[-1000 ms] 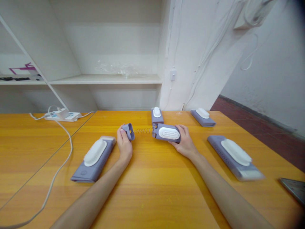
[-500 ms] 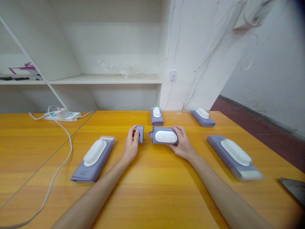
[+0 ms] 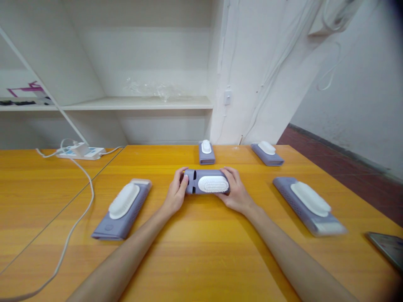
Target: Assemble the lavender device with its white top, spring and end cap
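My right hand (image 3: 235,189) is wrapped round the right end of a flat purple-grey plastic case body (image 3: 206,173) with a white oval bristled brush (image 3: 214,184) on its upper face. Thumb and fingers of my left hand (image 3: 176,191) pinch the matching purple-grey end cap (image 3: 189,181). Cap and body meet at a middle tab, with dark gaps showing above and below it. Both parts are held level above the table. My left palm and the undersides of the parts are hidden.
Similar brush cases lie around my hands: near left (image 3: 121,212), far middle (image 3: 207,154), far right (image 3: 267,153) and near right (image 3: 310,205). A power strip (image 3: 85,152) with a white cable (image 3: 86,212) is at the left. A dark flat device (image 3: 385,247) lies at the right edge.
The end cap and case body, apart before with a coil spring visible between them, now meet. My right hand has moved left with the body; the spring is no longer visible.
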The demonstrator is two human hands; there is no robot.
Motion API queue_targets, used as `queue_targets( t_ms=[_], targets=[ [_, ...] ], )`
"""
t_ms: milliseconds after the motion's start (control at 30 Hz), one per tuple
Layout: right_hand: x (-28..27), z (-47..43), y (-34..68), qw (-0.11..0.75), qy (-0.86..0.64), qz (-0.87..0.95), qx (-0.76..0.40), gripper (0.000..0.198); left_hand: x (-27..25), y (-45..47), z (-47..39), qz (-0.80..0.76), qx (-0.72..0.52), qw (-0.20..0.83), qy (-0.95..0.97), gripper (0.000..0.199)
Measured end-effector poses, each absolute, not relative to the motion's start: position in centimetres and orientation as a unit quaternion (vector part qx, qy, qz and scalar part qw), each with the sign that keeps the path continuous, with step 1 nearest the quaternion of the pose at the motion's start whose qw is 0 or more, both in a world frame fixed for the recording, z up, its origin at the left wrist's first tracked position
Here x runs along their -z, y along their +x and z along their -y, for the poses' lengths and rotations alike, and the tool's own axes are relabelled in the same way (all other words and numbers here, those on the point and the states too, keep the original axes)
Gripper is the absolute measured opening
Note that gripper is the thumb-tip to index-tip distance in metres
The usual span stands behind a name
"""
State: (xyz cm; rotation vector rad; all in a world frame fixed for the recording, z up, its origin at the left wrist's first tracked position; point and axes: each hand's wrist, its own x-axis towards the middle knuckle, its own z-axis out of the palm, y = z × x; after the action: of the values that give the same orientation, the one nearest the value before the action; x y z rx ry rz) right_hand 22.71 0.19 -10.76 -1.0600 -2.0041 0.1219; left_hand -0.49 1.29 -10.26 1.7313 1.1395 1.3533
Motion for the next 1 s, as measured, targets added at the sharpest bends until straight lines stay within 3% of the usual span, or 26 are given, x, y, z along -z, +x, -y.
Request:
queue_targets(
  t_ms=[367,600,1000],
  targets=[
    [10.88,-0.35,22.83,0.425,-0.425,0.798,-0.040,0.073,9.93,-0.33,-0.80,-0.465,-0.462,0.291,0.696,0.050],
    [10.98,-0.35,22.47,0.420,-0.418,0.804,-0.045,0.073,9.94,-0.28,-0.83,-0.471,-0.513,0.266,0.667,0.047],
    [11.03,-0.33,22.26,0.414,-0.435,0.795,-0.081,0.073,9.57,-0.43,-0.76,-0.437,-0.539,0.354,0.627,0.042]
  ],
)
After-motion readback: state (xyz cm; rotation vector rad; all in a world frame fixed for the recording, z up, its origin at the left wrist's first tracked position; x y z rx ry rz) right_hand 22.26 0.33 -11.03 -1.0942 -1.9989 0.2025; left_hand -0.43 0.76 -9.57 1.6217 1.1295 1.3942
